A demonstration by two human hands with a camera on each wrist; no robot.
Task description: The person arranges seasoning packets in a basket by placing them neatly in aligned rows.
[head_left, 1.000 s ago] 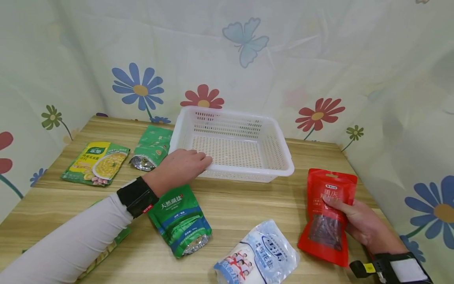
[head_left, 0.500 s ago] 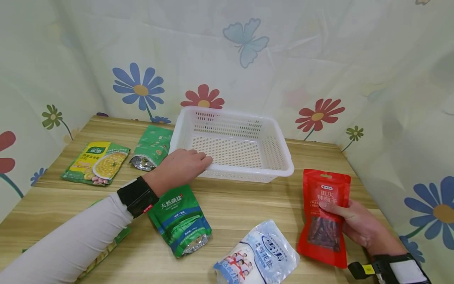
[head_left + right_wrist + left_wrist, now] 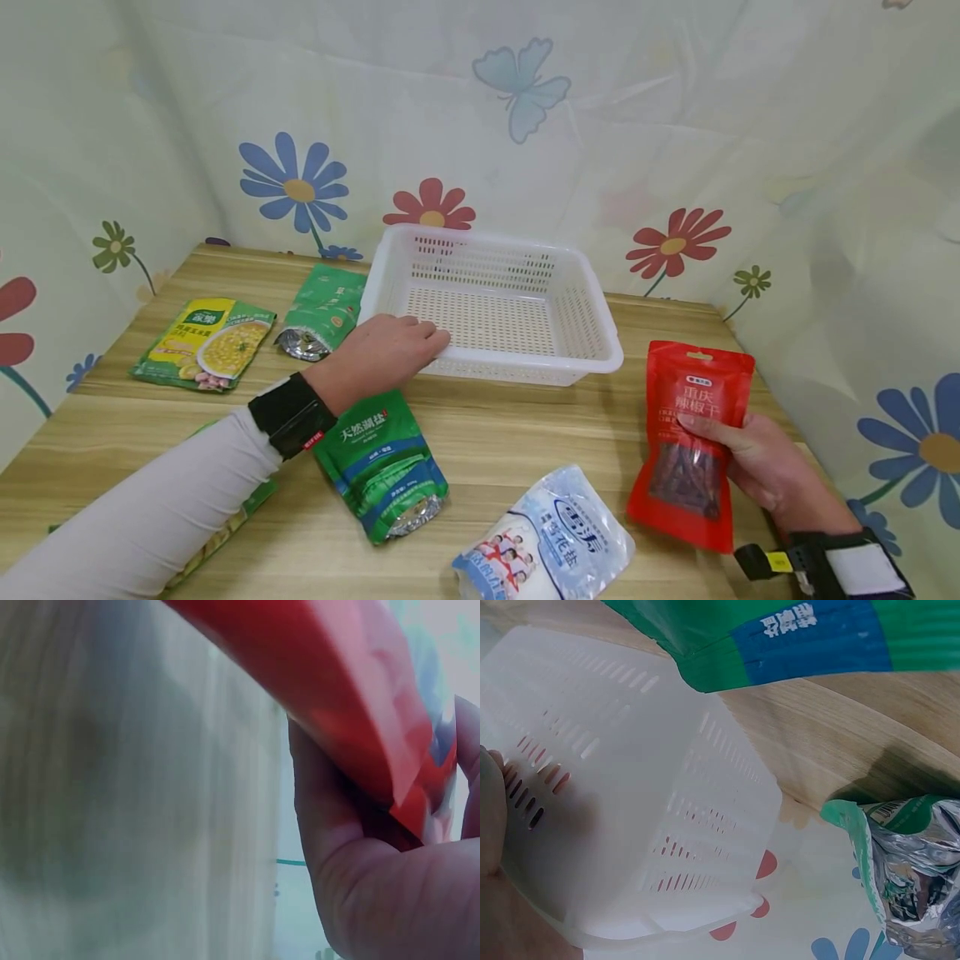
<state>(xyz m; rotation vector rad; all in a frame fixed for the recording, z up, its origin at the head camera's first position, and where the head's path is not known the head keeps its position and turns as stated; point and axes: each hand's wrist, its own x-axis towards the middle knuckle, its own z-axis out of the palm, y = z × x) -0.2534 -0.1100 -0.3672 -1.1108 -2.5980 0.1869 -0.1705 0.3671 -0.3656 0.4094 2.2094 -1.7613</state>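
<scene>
From the head view, the right hand [image 3: 765, 471] has its thumb and fingers clamped on the red pouch [image 3: 693, 446], lifted off the table [image 3: 510, 433] and well short of the white basket [image 3: 495, 304], which holds nothing yet; the left hand [image 3: 382, 350] rests on its near rim, fingers loosely curved over the edge, with five other packets lying around them. The left wrist view shows the basket wall [image 3: 630, 810] beside the palm. The right wrist view shows fingers [image 3: 352, 855] pinching the red pouch [image 3: 337, 705], so the packing looks barely begun.
</scene>
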